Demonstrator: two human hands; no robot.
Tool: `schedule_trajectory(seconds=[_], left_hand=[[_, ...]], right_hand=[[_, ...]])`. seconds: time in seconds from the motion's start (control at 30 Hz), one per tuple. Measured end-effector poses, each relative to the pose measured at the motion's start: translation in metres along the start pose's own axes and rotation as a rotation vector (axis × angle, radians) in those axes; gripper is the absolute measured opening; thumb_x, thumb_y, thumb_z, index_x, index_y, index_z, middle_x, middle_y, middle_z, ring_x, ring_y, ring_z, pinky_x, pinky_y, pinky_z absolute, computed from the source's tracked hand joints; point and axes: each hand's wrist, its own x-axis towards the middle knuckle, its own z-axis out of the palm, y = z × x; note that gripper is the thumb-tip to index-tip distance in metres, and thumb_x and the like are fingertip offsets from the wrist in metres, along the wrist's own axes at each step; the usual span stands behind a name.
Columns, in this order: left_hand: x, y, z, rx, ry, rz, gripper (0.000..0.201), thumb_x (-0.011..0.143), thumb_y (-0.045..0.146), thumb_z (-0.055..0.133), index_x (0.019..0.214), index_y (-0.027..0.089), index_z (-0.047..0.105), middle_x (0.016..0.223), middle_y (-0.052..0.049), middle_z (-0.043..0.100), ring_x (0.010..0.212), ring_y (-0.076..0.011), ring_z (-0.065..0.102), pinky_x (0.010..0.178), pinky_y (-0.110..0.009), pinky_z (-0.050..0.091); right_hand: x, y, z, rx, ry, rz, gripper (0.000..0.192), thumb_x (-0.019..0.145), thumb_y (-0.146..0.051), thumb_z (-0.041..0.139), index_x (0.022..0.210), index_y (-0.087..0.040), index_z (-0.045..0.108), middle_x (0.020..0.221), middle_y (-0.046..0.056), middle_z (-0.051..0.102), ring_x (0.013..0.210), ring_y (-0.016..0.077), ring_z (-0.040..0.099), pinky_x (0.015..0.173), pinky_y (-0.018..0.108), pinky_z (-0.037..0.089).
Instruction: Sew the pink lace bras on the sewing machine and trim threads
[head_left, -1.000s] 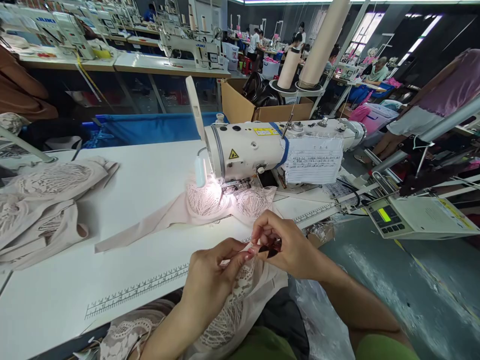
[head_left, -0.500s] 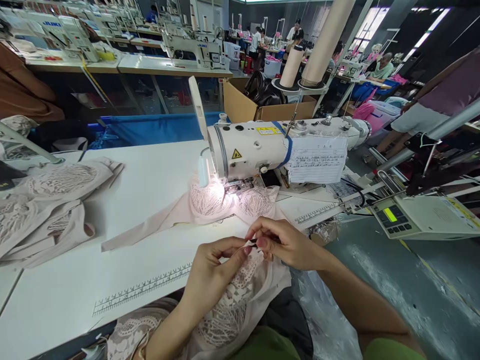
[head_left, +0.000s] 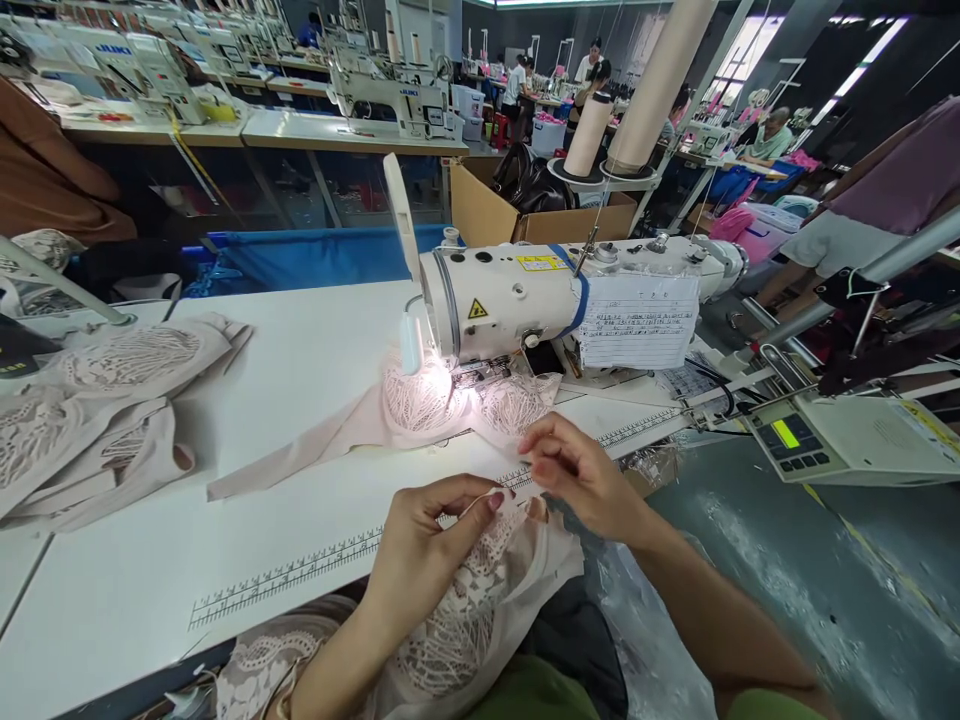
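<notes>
Pile of cloth (head_left: 97, 400): pale pink lace pieces lie in a heap on the far left of the white table (head_left: 285, 480).
Ruler strip (head_left: 300, 572): a printed ruler runs along the near edge of the table, from the left up toward the right.
Long pink piece (head_left: 360, 425): it lies flat on the table, and its lace end sits under the sewing machine (head_left: 540, 300), lit by the little lamp (head_left: 410, 345).
Left hand (head_left: 427, 545): it is near the table edge, thumb and first finger pressed together, pinching the top edge of the lace piece (head_left: 465, 610).
Lace piece: pale pink, with a net pattern; it hangs from the left hand down into the lap, just near of the table edge.
Right hand (head_left: 581, 475): it is just right of the left hand and a little farther away, above the table edge. The fingers are curled in loosely. I cannot tell if it holds anything.
Paper sheet (head_left: 637, 322): a written note is stuck on the side of the sewing machine.
Control box (head_left: 832, 440): it sits at the far right, with a small green screen.
Thread cones (head_left: 637, 100): two tall tan cones stand behind the machine.
</notes>
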Motion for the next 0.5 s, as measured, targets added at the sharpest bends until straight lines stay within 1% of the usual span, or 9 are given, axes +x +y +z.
schedule_trajectory(seconds=[0.03, 0.1, 0.2, 0.23, 0.27, 0.33, 0.4, 0.47, 0.5], left_hand=[[0.000, 0.000, 0.000, -0.006, 0.025, -0.005, 0.027, 0.085, 0.040, 0.068, 0.080, 0.016, 0.078, 0.056, 0.001, 0.060, 0.051, -0.0098, 0.042, 0.048, -0.021, 0.035], [-0.001, 0.000, -0.001, -0.020, 0.058, -0.007, 0.027, 0.085, 0.041, 0.069, 0.079, 0.016, 0.077, 0.057, 0.001, 0.062, 0.051, -0.0104, 0.046, 0.049, -0.021, 0.038], [-0.001, -0.003, -0.005, -0.021, 0.050, 0.005, 0.027, 0.086, 0.042, 0.069, 0.081, 0.017, 0.077, 0.058, 0.000, 0.065, 0.053, -0.0124, 0.054, 0.051, -0.022, 0.044], [-0.001, -0.004, -0.008, -0.012, 0.047, 0.010, 0.027, 0.086, 0.042, 0.069, 0.081, 0.017, 0.077, 0.060, -0.001, 0.067, 0.056, -0.0139, 0.058, 0.053, -0.022, 0.047], [0.000, -0.005, -0.011, 0.006, 0.046, 0.022, 0.026, 0.086, 0.042, 0.069, 0.082, 0.018, 0.077, 0.066, -0.002, 0.071, 0.062, -0.0161, 0.063, 0.058, -0.024, 0.051], [0.003, -0.008, -0.017, 0.052, 0.058, 0.074, 0.027, 0.090, 0.043, 0.065, 0.091, 0.019, 0.077, 0.089, -0.006, 0.078, 0.083, -0.0216, 0.070, 0.075, -0.029, 0.057], [0.006, -0.012, -0.021, 0.075, 0.068, 0.150, 0.030, 0.096, 0.042, 0.056, 0.108, 0.021, 0.074, 0.115, -0.009, 0.074, 0.105, -0.0245, 0.069, 0.094, -0.037, 0.056], [0.009, -0.019, -0.020, 0.085, -0.043, 0.203, 0.032, 0.099, 0.038, 0.052, 0.122, 0.023, 0.068, 0.130, -0.011, 0.068, 0.116, -0.0252, 0.065, 0.100, -0.042, 0.054], [0.009, -0.023, -0.017, 0.096, -0.116, 0.218, 0.033, 0.096, 0.037, 0.057, 0.124, 0.024, 0.068, 0.130, -0.012, 0.067, 0.116, -0.0259, 0.065, 0.098, -0.042, 0.055]], right_hand=[[-0.003, 0.003, -0.004, -0.017, -0.019, -0.003, 0.048, 0.092, -0.067, 0.053, 0.096, -0.019, 0.057, 0.060, -0.008, 0.036, 0.050, 0.0082, 0.031, 0.050, 0.023, 0.027], [-0.010, 0.010, -0.012, -0.137, -0.131, 0.047, 0.053, 0.089, -0.069, 0.056, 0.091, -0.017, 0.064, 0.055, -0.009, 0.032, 0.047, 0.0077, 0.027, 0.048, 0.024, 0.023], [-0.018, 0.019, -0.017, -0.421, -0.325, 0.166, 0.037, 0.089, -0.054, 0.067, 0.088, -0.017, 0.070, 0.052, -0.007, 0.041, 0.044, 0.0075, 0.033, 0.049, 0.024, 0.025], [-0.019, 0.020, -0.018, -0.468, -0.372, 0.161, 0.034, 0.091, -0.049, 0.066, 0.082, -0.017, 0.069, 0.054, -0.006, 0.046, 0.046, 0.0080, 0.038, 0.050, 0.024, 0.027], [-0.020, 0.020, -0.018, -0.460, -0.411, 0.116, 0.037, 0.092, -0.048, 0.064, 0.073, -0.017, 0.066, 0.058, -0.004, 0.049, 0.049, 0.0089, 0.043, 0.052, 0.024, 0.031], [-0.019, 0.016, -0.019, -0.309, -0.492, -0.050, 0.050, 0.089, -0.056, 0.064, 0.057, -0.019, 0.057, 0.065, 0.000, 0.053, 0.058, 0.0111, 0.050, 0.058, 0.026, 0.039], [-0.017, 0.008, -0.019, -0.065, -0.612, -0.182, 0.058, 0.076, -0.070, 0.070, 0.050, -0.021, 0.053, 0.068, 0.003, 0.055, 0.062, 0.0126, 0.052, 0.061, 0.027, 0.044], [-0.014, -0.001, -0.014, 0.159, -0.736, -0.191, 0.063, 0.062, -0.081, 0.072, 0.047, -0.023, 0.052, 0.059, 0.002, 0.053, 0.056, 0.0126, 0.050, 0.059, 0.026, 0.047], [-0.012, -0.006, -0.009, 0.234, -0.775, -0.164, 0.065, 0.059, -0.084, 0.071, 0.046, -0.024, 0.051, 0.054, 0.002, 0.051, 0.053, 0.0123, 0.049, 0.057, 0.026, 0.048]])
